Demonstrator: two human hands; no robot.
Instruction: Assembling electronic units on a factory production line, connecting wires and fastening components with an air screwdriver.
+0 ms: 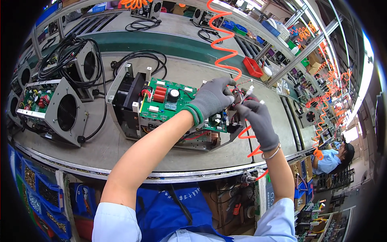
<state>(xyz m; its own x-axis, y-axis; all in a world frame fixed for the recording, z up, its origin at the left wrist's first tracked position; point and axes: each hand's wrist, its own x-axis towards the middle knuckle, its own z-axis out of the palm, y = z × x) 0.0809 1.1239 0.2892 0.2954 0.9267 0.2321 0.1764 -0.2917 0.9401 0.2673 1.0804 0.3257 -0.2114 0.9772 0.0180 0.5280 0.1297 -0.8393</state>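
An open metal unit with a green circuit board point(163, 115) lies on the bench in front of me. The board carries red coils point(160, 94) and a round black-and-white capacitor point(173, 94). Grey work gloves cover both hands. My left hand point(213, 97) reaches over the board's right end, its fingers closed on a bundle of thin wires. Across from it, my right hand point(260, 121) pinches the same wires beyond the board's end. White connectors point(246, 93) stick up between the hands. The fingertips partly hide the wires.
Other metal units with round fans point(67, 111) and coiled black cables point(74, 52) stand at the left. An orange coiled air hose point(225, 52) hangs behind my hands. A red bin point(252, 67) sits at the back right. Blue parts bins point(44, 193) are below the bench; a co-worker point(332, 158) is far right.
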